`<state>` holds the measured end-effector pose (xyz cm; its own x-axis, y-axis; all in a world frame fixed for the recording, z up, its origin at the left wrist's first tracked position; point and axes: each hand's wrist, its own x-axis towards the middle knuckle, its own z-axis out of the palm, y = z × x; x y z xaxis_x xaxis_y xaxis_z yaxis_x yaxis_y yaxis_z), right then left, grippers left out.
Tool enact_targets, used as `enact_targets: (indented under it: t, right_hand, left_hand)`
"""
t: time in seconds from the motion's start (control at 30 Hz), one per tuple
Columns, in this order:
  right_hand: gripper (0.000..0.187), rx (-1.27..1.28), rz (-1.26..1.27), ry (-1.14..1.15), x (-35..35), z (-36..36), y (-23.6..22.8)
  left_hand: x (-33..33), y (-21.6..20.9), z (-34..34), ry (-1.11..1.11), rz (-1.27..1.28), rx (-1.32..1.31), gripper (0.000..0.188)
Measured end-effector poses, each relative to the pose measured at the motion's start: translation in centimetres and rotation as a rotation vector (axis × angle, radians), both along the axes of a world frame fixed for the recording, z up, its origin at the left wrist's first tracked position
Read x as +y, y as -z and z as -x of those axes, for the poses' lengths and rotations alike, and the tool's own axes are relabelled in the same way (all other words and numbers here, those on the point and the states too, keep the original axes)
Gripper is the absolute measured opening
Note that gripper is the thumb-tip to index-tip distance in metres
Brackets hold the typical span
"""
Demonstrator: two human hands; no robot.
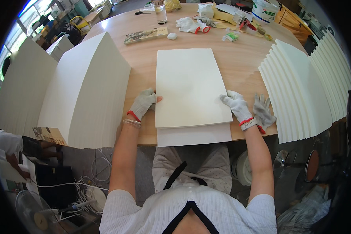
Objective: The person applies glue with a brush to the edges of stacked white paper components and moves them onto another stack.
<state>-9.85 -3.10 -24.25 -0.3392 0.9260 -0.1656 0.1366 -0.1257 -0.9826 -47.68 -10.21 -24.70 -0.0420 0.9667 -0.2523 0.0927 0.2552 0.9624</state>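
A thick block of cream-white sheets (pixel 189 89) lies in front of me. From under its near edge a flat white sheet (pixel 195 135) sticks out over the table's edge. My left hand (pixel 143 102), in a white knit glove with the thumb bare, grips the block's left edge. On the opposite edge, my right hand (pixel 236 104), also gloved, holds the block with its fingertips on top. A spare grey-white glove (pixel 263 111) lies just right of that hand.
Tall stacks of white sheets (pixel 93 89) stand at left; staggered white stacks (pixel 296 89) stand at right. Farther back on the wooden table (pixel 144 54) are a long printed box (pixel 146 35), a white oval object (pixel 172 36), a glass (pixel 160 13), gloves (pixel 190 25), tape rolls (pixel 250 26) and a bucket (pixel 265 10).
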Motion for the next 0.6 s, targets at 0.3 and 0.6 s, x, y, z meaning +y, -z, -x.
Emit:
enact_targets:
  t: [0.3,0.6]
  right_hand:
    - [0.029,-0.006,0.001,-0.036,0.3,0.2,0.7]
    - [0.042,-0.495,-0.225,-0.135,1.2,-1.2,-0.8]
  left_hand:
    - [-1.1,-1.6,-0.5,-0.017,-0.011,0.234,0.043]
    - [-13.8,-0.9,-5.3,-0.086,-0.287,0.807,0.060]
